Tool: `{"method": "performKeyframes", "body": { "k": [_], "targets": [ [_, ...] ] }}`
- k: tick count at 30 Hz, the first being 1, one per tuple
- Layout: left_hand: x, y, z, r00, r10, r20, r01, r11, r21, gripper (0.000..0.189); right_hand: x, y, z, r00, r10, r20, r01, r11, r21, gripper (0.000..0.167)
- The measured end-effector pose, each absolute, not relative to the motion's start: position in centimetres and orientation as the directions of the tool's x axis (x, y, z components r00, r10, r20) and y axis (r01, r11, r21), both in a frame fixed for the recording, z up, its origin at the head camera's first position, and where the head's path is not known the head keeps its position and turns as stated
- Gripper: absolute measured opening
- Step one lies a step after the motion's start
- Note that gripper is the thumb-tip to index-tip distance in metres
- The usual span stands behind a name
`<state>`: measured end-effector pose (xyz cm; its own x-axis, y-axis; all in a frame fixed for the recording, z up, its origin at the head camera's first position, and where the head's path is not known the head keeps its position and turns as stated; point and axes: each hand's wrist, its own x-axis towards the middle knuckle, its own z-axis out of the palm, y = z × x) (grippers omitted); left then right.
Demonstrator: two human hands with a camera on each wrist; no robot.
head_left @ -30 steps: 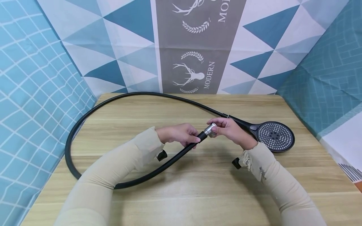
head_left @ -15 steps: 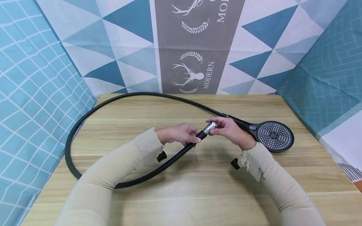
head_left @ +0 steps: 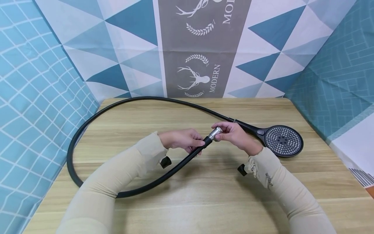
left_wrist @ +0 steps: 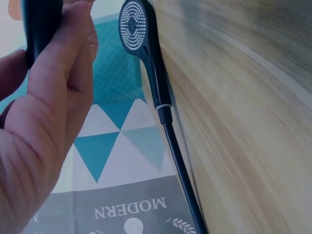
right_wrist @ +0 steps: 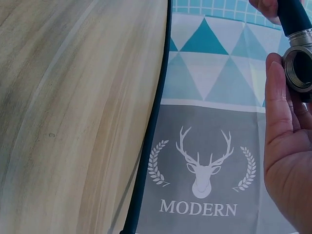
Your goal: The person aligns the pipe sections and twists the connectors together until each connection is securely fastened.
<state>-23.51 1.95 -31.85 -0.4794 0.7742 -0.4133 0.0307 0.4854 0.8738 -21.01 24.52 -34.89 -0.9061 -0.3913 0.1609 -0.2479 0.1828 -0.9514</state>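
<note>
My left hand (head_left: 185, 139) grips the black shower hose (head_left: 182, 164) just below its end, thumb on top; the left wrist view shows this hose end (left_wrist: 41, 24) between thumb and fingers. A silver metal elbow fitting (head_left: 215, 132) sits on that end. My right hand (head_left: 233, 136) pinches the fitting between thumb and fingers. In the right wrist view the fitting's threaded round mouth (right_wrist: 291, 68) faces the camera, partly cut off by the frame edge. Right of my hands, a black hand shower (head_left: 281, 141) lies face up on the table, joined to the hose's other end.
The hose loops across the back and left of the wooden table (head_left: 187, 211). Patterned cloths (head_left: 198, 42) stand behind and at both sides. Small black wrist devices (head_left: 166, 162) hang under both sleeves.
The silver fitting has turned slightly between my right fingers, showing a different side. Both hands have drifted a little left in view. The hand shower stays on the table.
</note>
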Motion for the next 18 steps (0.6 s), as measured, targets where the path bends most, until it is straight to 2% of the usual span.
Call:
{"method": "performKeyframes", "body": {
  "k": [18],
  "targets": [
    [-23.30, 1.94, -32.10, -0.531, 0.750, -0.395, 0.054, 0.495, 0.867, 0.019, -20.73, 24.30, -34.43, -0.907, -0.392, 0.153, -0.244, 0.196, -0.950, 0.040]
  ]
}}
